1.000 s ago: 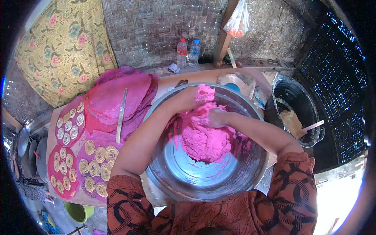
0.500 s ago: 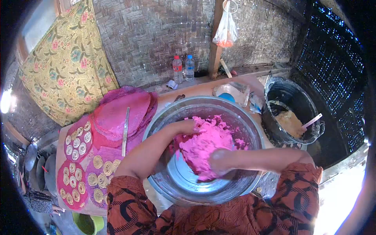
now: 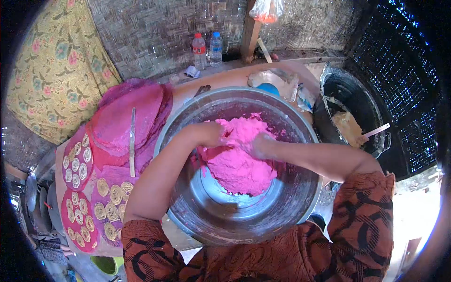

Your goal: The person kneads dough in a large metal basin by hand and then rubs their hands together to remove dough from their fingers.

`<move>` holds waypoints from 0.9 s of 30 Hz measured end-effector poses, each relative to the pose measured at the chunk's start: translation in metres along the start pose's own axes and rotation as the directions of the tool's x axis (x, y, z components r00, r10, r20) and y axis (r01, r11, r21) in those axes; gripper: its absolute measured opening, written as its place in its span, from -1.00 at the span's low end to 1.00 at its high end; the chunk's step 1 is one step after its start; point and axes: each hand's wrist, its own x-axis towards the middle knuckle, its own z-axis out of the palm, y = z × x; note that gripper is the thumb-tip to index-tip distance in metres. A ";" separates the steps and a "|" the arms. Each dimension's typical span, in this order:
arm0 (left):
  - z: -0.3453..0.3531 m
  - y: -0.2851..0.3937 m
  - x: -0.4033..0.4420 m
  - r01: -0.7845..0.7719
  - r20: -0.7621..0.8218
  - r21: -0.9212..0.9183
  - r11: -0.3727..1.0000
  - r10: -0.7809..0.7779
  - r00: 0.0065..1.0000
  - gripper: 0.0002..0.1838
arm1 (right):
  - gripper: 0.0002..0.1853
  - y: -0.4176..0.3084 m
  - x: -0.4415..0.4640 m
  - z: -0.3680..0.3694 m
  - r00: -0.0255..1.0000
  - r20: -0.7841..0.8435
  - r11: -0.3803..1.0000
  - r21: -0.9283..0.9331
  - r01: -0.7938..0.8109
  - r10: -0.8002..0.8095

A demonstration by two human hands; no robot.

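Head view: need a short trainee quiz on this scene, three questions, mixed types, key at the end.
1. Multiple choice. What do the left hand and right hand touch?
A) the coiled strands
B) the pink dough in the metal basin
C) the flowered cloth

2. True or false. In the picture, the blue-capped bottle stands to the right of the red-capped bottle.

3. Fill in. The pale stick in the black tub leans over the rim on the picture's ____ side.

Key: 1 B; 2 true; 3 right.
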 end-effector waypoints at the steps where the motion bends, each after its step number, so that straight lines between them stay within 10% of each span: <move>1: -0.003 -0.001 0.001 0.000 0.001 -0.006 1.000 0.000 1.000 -0.38 | -0.74 0.010 0.016 0.008 1.000 -0.017 1.000 -0.014 0.003 -0.003; 7: 0.001 -0.019 0.012 0.115 -0.081 0.069 0.991 -0.109 0.991 -0.40 | -0.76 0.014 0.022 -0.014 0.914 -0.350 0.960 0.257 -0.115 0.203; 10: 0.004 -0.025 0.010 -0.096 -0.179 -0.006 0.995 0.094 0.979 -0.39 | -0.75 -0.002 0.007 -0.040 0.843 -0.417 0.898 0.412 -0.157 0.339; 16: 0.012 -0.022 0.001 -0.189 -0.268 -0.044 0.981 0.171 0.948 -0.42 | -0.59 -0.021 -0.059 -0.104 0.935 0.340 0.989 0.139 0.055 -0.100; 24: 0.007 -0.026 0.013 0.051 -0.014 -0.023 0.998 -0.051 0.999 -0.46 | -0.56 0.012 -0.037 -0.068 0.924 0.374 0.992 0.068 -0.107 0.074; 27: -0.014 -0.005 -0.010 -0.093 -0.318 -0.059 0.994 0.070 0.945 -0.45 | -0.49 0.000 0.011 -0.069 0.942 0.318 0.964 0.265 0.023 -0.110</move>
